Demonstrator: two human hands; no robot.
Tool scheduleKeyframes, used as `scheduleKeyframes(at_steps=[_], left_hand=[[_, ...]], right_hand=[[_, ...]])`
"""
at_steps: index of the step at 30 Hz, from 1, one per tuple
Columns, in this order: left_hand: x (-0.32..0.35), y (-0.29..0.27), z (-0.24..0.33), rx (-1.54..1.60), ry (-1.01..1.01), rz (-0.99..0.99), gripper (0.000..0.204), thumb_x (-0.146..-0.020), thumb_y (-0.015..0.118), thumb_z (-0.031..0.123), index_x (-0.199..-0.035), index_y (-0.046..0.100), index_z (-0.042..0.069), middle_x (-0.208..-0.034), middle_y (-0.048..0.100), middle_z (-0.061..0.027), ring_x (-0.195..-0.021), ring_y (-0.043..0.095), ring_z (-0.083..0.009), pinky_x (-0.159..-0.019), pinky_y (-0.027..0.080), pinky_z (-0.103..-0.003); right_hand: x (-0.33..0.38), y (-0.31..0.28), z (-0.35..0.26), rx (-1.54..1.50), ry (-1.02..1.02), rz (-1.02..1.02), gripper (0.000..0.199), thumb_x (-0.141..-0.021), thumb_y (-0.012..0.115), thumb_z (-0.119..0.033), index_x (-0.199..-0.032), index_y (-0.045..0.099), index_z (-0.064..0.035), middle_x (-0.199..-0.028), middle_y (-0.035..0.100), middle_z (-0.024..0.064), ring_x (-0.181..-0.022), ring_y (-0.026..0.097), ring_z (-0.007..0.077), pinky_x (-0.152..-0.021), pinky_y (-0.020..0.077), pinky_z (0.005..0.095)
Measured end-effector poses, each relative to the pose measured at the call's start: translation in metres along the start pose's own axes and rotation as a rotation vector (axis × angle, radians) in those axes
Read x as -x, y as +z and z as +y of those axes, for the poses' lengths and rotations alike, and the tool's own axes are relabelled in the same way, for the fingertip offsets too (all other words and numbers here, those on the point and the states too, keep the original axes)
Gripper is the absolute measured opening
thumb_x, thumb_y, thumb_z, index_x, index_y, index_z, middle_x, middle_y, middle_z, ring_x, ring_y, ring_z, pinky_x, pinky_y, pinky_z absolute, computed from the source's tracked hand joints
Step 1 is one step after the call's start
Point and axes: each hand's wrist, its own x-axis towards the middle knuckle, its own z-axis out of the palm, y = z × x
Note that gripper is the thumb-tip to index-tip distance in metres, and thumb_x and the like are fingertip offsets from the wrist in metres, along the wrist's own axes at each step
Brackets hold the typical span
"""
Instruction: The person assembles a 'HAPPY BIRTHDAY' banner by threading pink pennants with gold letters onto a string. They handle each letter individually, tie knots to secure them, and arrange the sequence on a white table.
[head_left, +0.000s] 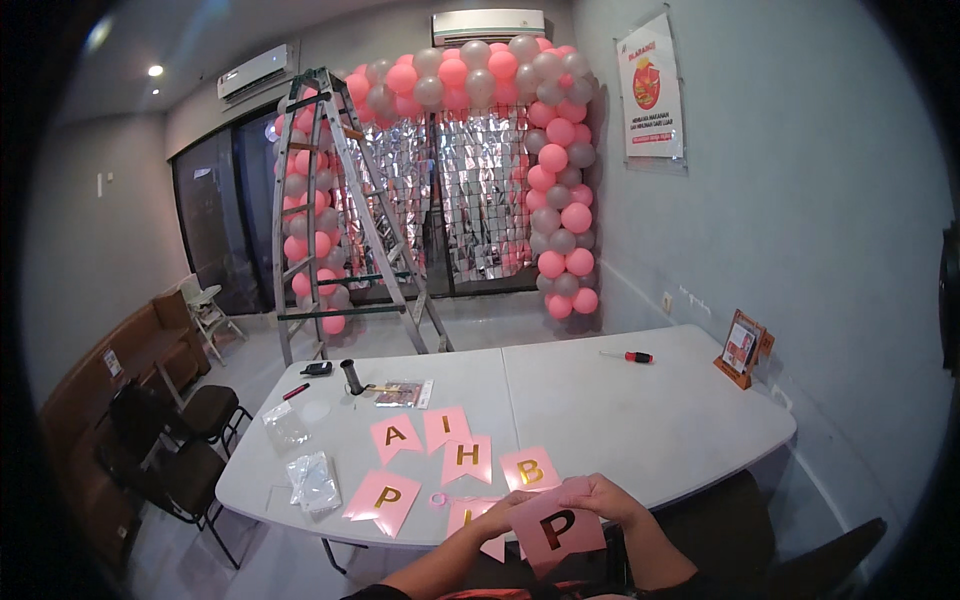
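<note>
Pink pennant card (556,528) with a dark letter is pinched between both hands, left hand (503,517) and right hand (608,496) closed on its edges, just above the white table's (640,420) near edge, beside more pink letter flags (460,460).

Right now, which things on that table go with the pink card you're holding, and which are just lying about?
In use: pink card in both hands, left hand, right hand; pink letter cards.

Lying about: screwdriver, plastic bags, black cylinder, card stand.
</note>
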Motion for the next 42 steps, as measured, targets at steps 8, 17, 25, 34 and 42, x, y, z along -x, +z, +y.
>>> scheduleKeyframes(at_steps=[8, 17, 25, 34, 42], left_hand=[[0.042, 0.004, 0.049, -0.092, -0.139, 0.232, 0.028, -0.086, 0.054, 0.011, -0.111, 0.059, -0.001, -0.101, 0.064, -0.0073, -0.094, 0.056, -0.0131, -0.085, 0.043, -0.029], [0.05, -0.001, 0.053, -0.027, -0.036, 0.086, 0.021, -0.088, 0.055, 0.014, -0.104, 0.06, 0.002, -0.093, 0.063, 0.0001, -0.082, 0.056, -0.0065, -0.073, 0.045, -0.022], [0.057, 0.014, 0.054, -0.189, 0.097, 0.121, 0.024, -0.086, 0.057, 0.015, -0.106, 0.06, 0.003, -0.087, 0.064, -0.0012, -0.079, 0.057, -0.0084, -0.069, 0.046, -0.024], [0.063, 0.007, 0.054, -0.203, 0.124, 0.265, 0.024, -0.082, 0.06, 0.01, -0.104, 0.062, 0.003, -0.085, 0.064, -0.0008, -0.078, 0.056, -0.0068, -0.068, 0.045, -0.023], [0.062, -0.009, 0.061, -0.491, 0.19, 0.751, 0.027, -0.084, 0.061, 0.031, -0.095, 0.067, 0.007, -0.06, 0.047, 0.0017, -0.055, 0.038, -0.0069, -0.05, 0.032, -0.026]], right_hand=[[-0.007, 0.018, 0.003, -0.051, -0.036, 0.062, 0.026, -0.083, 0.065, -0.015, -0.099, 0.063, 0.0044, -0.088, 0.065, 0.006, -0.081, 0.059, 0.0108, -0.074, 0.0475, 0.0255], [-0.004, 0.037, -0.012, -0.052, 0.04, -0.06, 0.021, -0.083, 0.064, -0.012, -0.095, 0.064, 0.0053, -0.087, 0.065, 0.005, -0.08, 0.058, 0.0101, -0.072, 0.047, 0.0241], [0.001, 0.043, -0.023, -0.002, 0.055, -0.111, 0.019, -0.082, 0.064, -0.011, -0.093, 0.064, 0.0054, -0.085, 0.065, 0.005, -0.08, 0.058, 0.0105, -0.073, 0.0469, 0.0245], [-0.001, 0.046, -0.022, -0.027, -0.056, -0.036, 0.017, -0.081, 0.064, -0.01, -0.092, 0.063, 0.0029, -0.085, 0.062, 0.0033, -0.079, 0.057, 0.0107, -0.073, 0.0462, 0.0246], [-0.005, 0.032, -0.03, -0.064, -0.203, 0.342, 0.047, -0.074, 0.07, -0.009, -0.114, 0.045, -0.0051, -0.092, 0.057, 0.0033, -0.085, 0.056, 0.0108, -0.072, 0.0487, 0.0258]])
